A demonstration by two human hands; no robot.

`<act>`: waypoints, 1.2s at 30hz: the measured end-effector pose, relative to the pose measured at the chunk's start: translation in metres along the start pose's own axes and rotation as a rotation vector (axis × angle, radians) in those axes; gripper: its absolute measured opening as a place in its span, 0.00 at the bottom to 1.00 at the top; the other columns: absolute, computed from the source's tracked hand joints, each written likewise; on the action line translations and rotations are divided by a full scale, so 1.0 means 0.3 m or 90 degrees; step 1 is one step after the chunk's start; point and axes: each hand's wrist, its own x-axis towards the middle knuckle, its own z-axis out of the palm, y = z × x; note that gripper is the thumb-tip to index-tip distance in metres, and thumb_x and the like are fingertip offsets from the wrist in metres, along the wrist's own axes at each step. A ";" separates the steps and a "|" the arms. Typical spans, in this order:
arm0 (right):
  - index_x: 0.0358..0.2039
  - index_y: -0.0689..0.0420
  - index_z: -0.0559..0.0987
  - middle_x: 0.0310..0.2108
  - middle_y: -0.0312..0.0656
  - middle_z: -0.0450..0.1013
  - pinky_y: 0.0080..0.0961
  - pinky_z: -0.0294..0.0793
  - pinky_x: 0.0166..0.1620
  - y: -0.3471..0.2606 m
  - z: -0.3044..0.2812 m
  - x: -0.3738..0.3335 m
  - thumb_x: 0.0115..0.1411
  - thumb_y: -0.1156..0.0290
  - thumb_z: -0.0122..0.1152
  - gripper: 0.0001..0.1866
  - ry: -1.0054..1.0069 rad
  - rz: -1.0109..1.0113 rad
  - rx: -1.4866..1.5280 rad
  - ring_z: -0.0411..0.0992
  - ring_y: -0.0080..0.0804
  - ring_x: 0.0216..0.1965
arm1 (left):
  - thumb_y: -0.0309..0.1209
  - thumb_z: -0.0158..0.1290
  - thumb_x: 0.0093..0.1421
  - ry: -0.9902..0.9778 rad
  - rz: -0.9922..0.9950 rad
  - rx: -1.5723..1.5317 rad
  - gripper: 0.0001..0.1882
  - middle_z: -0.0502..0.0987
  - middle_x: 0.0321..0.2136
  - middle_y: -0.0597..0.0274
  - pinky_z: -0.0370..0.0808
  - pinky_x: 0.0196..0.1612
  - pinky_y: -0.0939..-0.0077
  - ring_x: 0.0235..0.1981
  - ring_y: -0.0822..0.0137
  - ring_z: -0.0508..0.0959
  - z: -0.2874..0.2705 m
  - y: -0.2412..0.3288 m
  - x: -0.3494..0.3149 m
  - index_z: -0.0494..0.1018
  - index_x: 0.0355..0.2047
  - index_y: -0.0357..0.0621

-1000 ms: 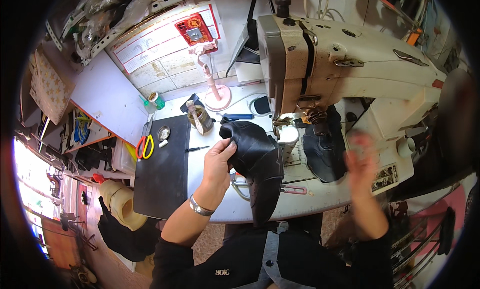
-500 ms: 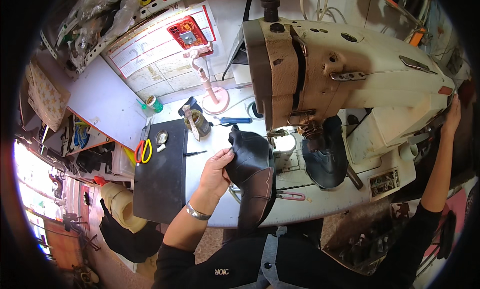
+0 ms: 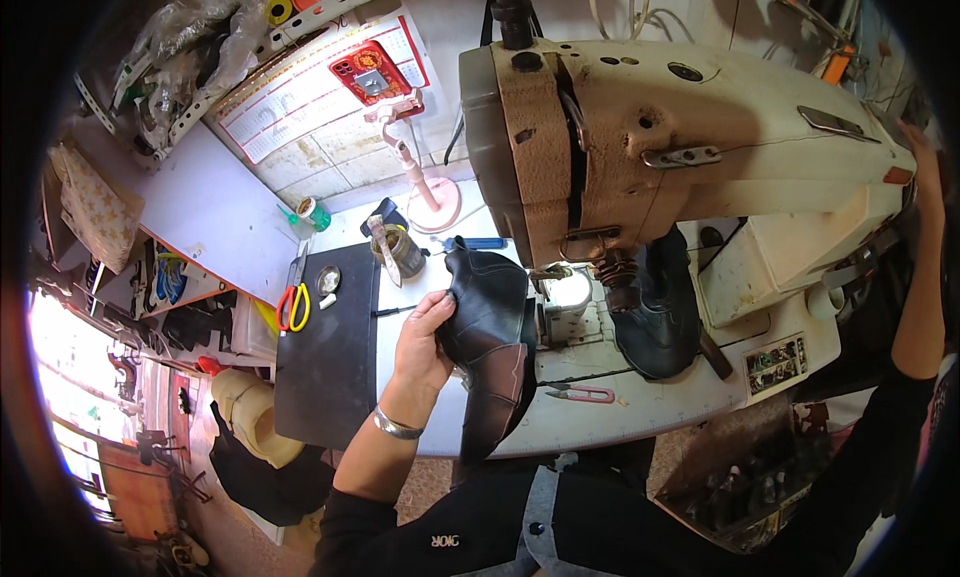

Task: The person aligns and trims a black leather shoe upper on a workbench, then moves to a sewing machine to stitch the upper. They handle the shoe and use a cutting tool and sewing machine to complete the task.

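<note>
My left hand (image 3: 422,342) pinches the left edge of a black and brown leather shoe upper (image 3: 487,317), thumb on top. The upper hangs in folds over the table's front edge, and its right side lies close to the needle area of a large beige sewing machine (image 3: 620,137). At the machine's far right end, my right hand (image 3: 925,167) is on the handwheel, blurred and dim, with the wheel mostly hidden. Another black leather shoe piece (image 3: 655,327) sits under the machine arm, right of the needle area. Pink thread snips (image 3: 582,394) lie in front of the machine.
On the left are a black mat (image 3: 325,377), scissors (image 3: 293,307) with red and yellow handles, and a glue jar (image 3: 400,252) with a brush. Behind stands a pink phone stand (image 3: 432,205) holding a red phone (image 3: 375,77). A parts tray (image 3: 775,365) is at the right.
My right hand has moved up around the machine's right end. My left hand keeps its pinch on the shoe upper. The whole view has shifted slightly.
</note>
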 end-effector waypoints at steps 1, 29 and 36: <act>0.54 0.69 0.70 0.51 0.55 0.69 0.35 0.73 0.45 -0.044 0.022 -0.061 0.63 0.68 0.59 0.23 0.105 -0.060 -0.027 0.72 0.40 0.41 | 0.23 0.50 0.62 -0.005 0.018 -0.019 0.06 0.79 0.35 0.62 0.79 0.41 0.72 0.34 0.69 0.80 0.000 -0.003 0.001 0.72 0.40 0.42; 0.59 0.66 0.63 0.48 0.43 0.72 0.19 0.72 0.49 -0.307 1.006 -1.648 0.61 0.83 0.53 0.25 -0.638 0.234 0.543 0.71 0.21 0.46 | 0.16 0.46 0.56 -0.138 0.149 -0.101 0.09 0.78 0.37 0.58 0.78 0.50 0.66 0.40 0.66 0.79 0.004 -0.121 -0.055 0.68 0.35 0.43; 0.57 0.63 0.69 0.34 0.32 0.71 0.08 0.62 0.31 -0.293 1.018 -1.637 0.59 0.84 0.56 0.24 -0.506 0.042 0.412 0.64 0.09 0.30 | 0.21 0.46 0.56 -0.208 0.090 -0.168 0.11 0.77 0.43 0.51 0.72 0.57 0.53 0.47 0.53 0.78 0.007 -0.131 0.031 0.68 0.41 0.42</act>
